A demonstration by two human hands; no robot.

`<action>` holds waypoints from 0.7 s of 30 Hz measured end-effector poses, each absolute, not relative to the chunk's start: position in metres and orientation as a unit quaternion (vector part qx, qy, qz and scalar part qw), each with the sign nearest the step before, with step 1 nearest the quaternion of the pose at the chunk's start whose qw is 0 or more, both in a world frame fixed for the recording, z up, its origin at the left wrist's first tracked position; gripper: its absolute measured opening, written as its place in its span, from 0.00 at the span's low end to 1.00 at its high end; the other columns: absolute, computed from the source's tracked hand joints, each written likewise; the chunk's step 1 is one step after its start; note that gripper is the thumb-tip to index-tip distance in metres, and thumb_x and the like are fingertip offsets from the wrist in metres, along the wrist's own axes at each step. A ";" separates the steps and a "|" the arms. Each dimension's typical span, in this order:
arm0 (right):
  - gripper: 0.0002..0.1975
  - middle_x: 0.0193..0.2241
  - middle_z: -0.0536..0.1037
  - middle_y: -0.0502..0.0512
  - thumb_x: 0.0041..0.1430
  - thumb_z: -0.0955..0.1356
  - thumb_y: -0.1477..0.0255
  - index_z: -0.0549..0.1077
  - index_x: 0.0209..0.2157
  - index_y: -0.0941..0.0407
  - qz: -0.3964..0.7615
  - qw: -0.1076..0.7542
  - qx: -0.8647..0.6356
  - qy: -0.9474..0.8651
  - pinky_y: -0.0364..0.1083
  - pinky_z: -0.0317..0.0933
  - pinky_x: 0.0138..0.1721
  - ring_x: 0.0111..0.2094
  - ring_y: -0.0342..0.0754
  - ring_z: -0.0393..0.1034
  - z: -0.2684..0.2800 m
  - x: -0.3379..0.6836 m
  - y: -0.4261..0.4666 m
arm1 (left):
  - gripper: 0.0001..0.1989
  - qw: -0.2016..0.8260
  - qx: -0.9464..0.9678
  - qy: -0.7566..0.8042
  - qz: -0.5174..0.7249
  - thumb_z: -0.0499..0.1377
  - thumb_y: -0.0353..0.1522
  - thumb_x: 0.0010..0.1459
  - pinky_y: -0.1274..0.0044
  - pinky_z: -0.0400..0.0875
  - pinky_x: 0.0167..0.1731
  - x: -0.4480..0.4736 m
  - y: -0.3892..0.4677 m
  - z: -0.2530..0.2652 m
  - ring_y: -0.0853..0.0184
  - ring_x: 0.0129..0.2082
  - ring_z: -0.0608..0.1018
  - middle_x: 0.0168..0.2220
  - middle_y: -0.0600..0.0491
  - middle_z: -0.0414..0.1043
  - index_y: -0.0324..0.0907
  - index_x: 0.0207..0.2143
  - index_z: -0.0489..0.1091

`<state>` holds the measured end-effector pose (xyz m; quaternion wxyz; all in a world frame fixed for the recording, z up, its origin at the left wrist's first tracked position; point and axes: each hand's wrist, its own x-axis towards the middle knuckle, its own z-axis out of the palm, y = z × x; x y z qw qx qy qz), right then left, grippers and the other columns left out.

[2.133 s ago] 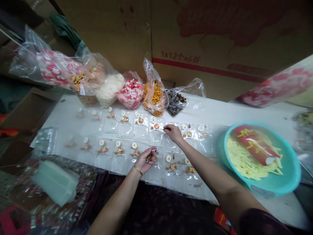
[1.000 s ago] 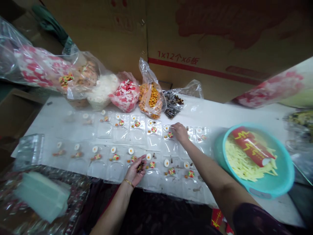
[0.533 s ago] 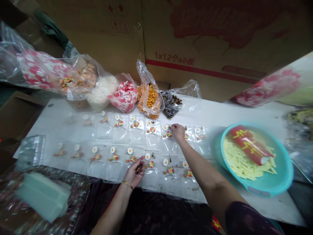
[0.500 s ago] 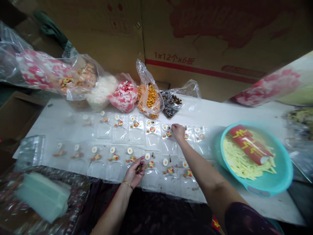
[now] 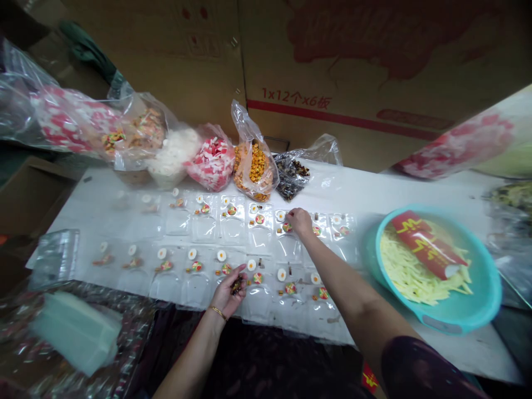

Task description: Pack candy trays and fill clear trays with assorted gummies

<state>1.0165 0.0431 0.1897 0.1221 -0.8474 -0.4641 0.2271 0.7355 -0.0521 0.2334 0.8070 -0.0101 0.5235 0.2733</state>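
My left hand (image 5: 230, 292) is cupped in front of the near row, its fingers curled round several small dark brown pieces (image 5: 237, 284). My right hand (image 5: 300, 223) reaches to the back row with fingers pinched together above a clear plastic blister tray (image 5: 286, 241). Whatever lies between those fingertips is hidden. In that tray sit a tiny fried egg (image 5: 280, 215) and a round miniature pizza (image 5: 286, 228), partly behind the hand. Two rows of similar trays hold such miniatures; some also have a small dark piece (image 5: 260, 262) beside the egg.
Along the back stand bags of dark pieces (image 5: 293, 180), orange pieces (image 5: 256, 169) and red-white pieces (image 5: 214, 163). A turquoise basin (image 5: 484, 293) with pale yellow strips and a red carton (image 5: 430, 249) is at right. Large cardboard boxes (image 5: 353, 66) rise behind the table.
My right hand has shifted slightly left over the same back-row tray. My left hand stays in place with the dark pieces. The view has moved very slightly.
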 end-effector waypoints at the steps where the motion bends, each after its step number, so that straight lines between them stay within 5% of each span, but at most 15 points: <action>1: 0.08 0.28 0.76 0.56 0.46 0.64 0.72 0.76 0.26 0.56 0.227 0.124 -0.850 -0.458 0.41 0.55 0.32 0.31 0.46 0.68 0.189 1.017 0.044 | 0.15 0.805 -0.011 0.525 0.275 0.60 0.30 0.48 0.86 0.55 0.15 0.735 -0.052 0.234 0.78 0.19 0.66 0.26 0.54 0.68 0.37 0.40 0.69; 15: 0.15 0.29 0.77 0.55 0.53 0.59 0.71 0.75 0.36 0.58 0.219 0.198 -0.864 -0.408 0.43 0.57 0.37 0.32 0.47 0.69 0.189 1.026 0.035 | 0.14 0.800 -0.017 0.533 0.274 0.59 0.30 0.49 0.86 0.57 0.15 0.735 -0.051 0.233 0.78 0.19 0.67 0.26 0.54 0.68 0.37 0.40 0.69; 21: 0.13 0.38 0.73 0.56 0.55 0.60 0.73 0.73 0.38 0.56 0.208 0.206 -0.771 -0.566 0.43 0.57 0.41 0.39 0.46 0.66 0.203 1.000 0.035 | 0.14 0.802 -0.018 0.531 0.271 0.59 0.30 0.49 0.86 0.57 0.15 0.736 -0.050 0.231 0.78 0.19 0.67 0.26 0.54 0.68 0.38 0.40 0.69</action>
